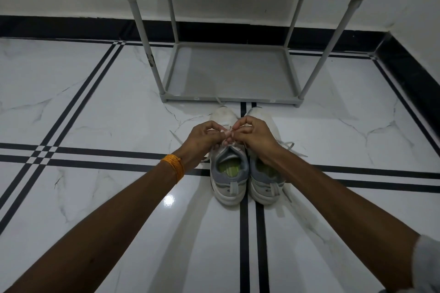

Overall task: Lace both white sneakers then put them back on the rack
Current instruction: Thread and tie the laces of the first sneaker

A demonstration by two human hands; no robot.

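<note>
While the 2 sneakers stand side by side on the glossy marble floor, heels toward the person, both hands pinch the lace over the left sneaker. Left hand and right hand each keep a closed grip on it, likely to tie it. Right sneaker shows loose laces. The grey rack waits just beyond.

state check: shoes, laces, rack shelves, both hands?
left sneaker: upright on floor, lace being worked
right sneaker: upright on floor, lace loose
rack: visible shelves bare
left hand: pinching lace
right hand: pinching lace
</note>
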